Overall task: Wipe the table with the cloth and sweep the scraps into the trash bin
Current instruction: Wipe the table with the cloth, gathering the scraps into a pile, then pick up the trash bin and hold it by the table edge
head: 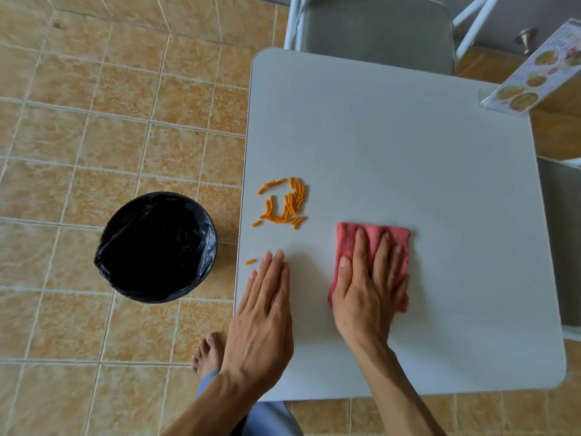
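Bin (156,247) lined with black bag, contents not discernible, set on floor beside worktop (408,152). Cloth (371,240) pressed flat under right hand (367,287), fingers spread. Scraps (284,202) heaped beyond left hand (264,313), fingers together, flat.

From my feed, I see a grey chair (377,29) tucked against the far side of the table, its white frame showing at the left and right. A second chair (562,247) sits at the table's right side, mostly cut off. A menu stand (534,73) with food pictures stands tilted on the table's far right corner. Beyond that corner, a metal knob (525,37) shows. Tan floor tiles (94,121) spread left of the table.
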The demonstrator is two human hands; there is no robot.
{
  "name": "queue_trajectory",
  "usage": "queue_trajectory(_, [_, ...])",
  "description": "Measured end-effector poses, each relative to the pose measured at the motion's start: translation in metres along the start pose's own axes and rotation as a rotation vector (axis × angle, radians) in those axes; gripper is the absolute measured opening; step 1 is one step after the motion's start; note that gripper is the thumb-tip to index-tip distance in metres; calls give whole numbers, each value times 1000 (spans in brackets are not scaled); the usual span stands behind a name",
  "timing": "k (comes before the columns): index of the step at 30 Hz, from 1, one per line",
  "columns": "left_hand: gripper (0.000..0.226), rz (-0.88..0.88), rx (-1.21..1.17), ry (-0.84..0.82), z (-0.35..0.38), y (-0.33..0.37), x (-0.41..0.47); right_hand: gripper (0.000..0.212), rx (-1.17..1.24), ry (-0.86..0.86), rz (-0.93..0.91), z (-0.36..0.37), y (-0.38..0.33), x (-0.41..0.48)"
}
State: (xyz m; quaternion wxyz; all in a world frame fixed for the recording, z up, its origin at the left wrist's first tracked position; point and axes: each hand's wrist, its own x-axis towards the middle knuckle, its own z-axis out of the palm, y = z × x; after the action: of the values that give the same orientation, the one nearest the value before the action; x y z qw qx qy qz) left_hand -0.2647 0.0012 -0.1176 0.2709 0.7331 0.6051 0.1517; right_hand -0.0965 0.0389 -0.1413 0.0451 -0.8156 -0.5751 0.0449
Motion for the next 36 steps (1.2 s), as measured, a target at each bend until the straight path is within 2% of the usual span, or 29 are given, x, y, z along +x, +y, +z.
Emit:
queue_trajectory(5, [55, -68, 18, 52, -28, -8, 17, 55, 169, -29, 78, -20, -17, 7])
queue_trajectory(8, [53, -103, 68, 77, -51, -26, 23, 52, 214, 56, -48, -33, -43, 3])
queue_trajectory(10, [52, -147, 102, 89, -66, -42, 25, 50, 296, 55, -158, -39, -68, -5])
queue_trajectory(15, [55, -363, 108, 132, -99, -86, 20, 49, 452, -113, -447, -47, -142, -33])
queue_trajectory(17, [54, -489, 55, 185, -111, -109, 12, 51, 490, -197, -510, -44, -167, -42])
queue_trajectory(19, [53, -584, 11, 223, -120, -133, 2, 56, 526, -351, -542, -40, -191, -49])
queue_trajectory(22, [49, -661, -22, 251, -125, -168, -18, 59, 502, -556, -548, -24, -220, -57])
queue_trajectory(25, [50, -718, -63, 202, -124, -201, -37, 59, 365, -565, -525, 8, -238, -57])
queue_trajectory(30, [55, -834, -145, -14, -107, -267, -53, 59, 214, -667, -340, 72, -242, -52])
queue_trajectory(33, [56, -839, -137, -94, -89, -311, -50, 63, 141, -679, -283, 103, -239, -48])
queue_trajectory(36, [58, -768, -159, -149, -69, -344, -37, 65, 130, -664, -209, 133, -240, -42])
